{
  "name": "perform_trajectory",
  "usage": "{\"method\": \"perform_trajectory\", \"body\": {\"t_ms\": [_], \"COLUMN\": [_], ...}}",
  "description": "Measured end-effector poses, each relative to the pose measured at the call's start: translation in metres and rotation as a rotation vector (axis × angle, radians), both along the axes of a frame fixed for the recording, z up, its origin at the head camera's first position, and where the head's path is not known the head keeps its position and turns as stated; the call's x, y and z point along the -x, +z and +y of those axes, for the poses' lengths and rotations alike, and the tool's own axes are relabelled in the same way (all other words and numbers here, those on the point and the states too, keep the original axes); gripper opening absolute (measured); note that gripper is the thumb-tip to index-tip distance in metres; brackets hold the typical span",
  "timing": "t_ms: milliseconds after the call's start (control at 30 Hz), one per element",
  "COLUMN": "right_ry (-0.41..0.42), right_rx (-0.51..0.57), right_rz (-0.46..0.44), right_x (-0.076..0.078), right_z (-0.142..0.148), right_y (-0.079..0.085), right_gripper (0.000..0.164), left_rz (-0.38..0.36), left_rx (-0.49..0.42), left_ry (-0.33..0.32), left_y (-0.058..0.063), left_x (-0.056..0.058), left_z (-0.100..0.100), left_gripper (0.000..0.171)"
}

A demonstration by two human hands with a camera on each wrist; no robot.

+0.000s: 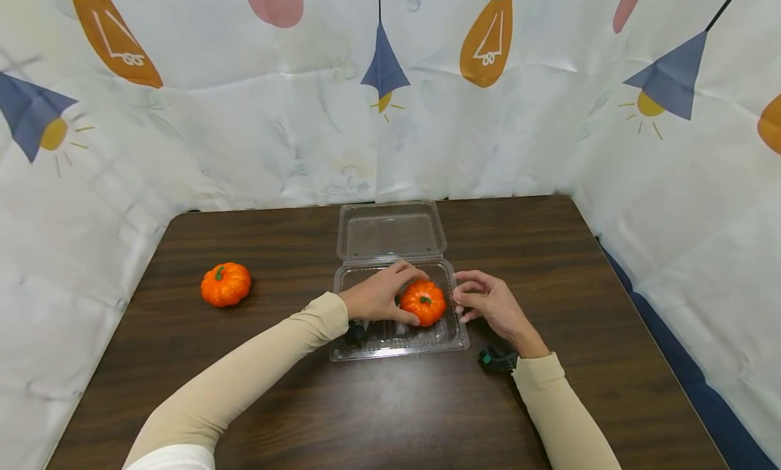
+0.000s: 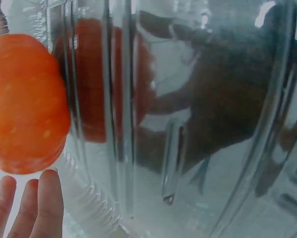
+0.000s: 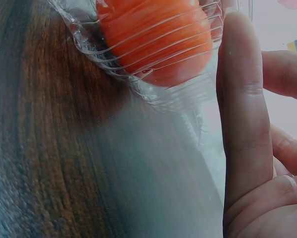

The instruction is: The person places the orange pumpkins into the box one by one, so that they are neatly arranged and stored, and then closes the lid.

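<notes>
Plainly stem (image 1: 425, 300) up, long axis level: pumpkin (image 1: 432, 307), left hand (image 1: 382, 296) clasping it, right hand (image 1: 493, 305) slack at container (image 1: 399, 353).

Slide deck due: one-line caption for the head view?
Left hand around a pumpkin in an open box, right hand at its edge; another pumpkin on the table.

On each forearm we observe a plain beige, close-fitting covering: the left sleeve (image 1: 256, 371) and the right sleeve (image 1: 567, 412), each ending in a cuff (image 1: 333, 314) at the wrist. Near the left elbow we note a white garment (image 1: 173, 459). At the right wrist we identify a black strap (image 1: 502, 362) bearing a small green marking (image 1: 486, 357). We find the hands (image 1: 491, 304) bare.
</notes>
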State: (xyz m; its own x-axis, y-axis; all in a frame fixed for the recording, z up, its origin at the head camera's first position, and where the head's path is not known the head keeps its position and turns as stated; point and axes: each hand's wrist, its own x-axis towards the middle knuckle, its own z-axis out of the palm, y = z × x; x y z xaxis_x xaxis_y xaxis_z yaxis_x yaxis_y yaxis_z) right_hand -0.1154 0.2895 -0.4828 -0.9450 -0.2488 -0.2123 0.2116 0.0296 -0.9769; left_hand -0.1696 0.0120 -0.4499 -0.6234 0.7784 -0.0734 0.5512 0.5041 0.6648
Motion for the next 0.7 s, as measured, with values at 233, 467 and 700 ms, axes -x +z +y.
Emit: {"method": "perform_trajectory", "body": {"t_ms": [233, 467, 700], "right_ry": [0.001, -0.004, 0.001], "right_rx": [0.000, -0.001, -0.002], "right_rz": [0.011, 0.007, 0.001], "right_x": [-0.001, -0.001, -0.001], "right_z": [-0.001, 0.000, 0.000], "right_y": [0.001, -0.001, -0.001], "right_gripper": [0.053, 0.054, 0.054], "left_rz": [-0.043, -0.063, -0.042], "left_rx": [-0.034, -0.070, -0.125], "left_ry": [0.009, 0.033, 0.070], "left_y": [0.011, 0.021, 0.031], "left_x": [0.000, 0.000, 0.001], "left_z": [-0.005, -0.012, -0.021], "left_gripper": [0.078, 0.078, 0.076]}}
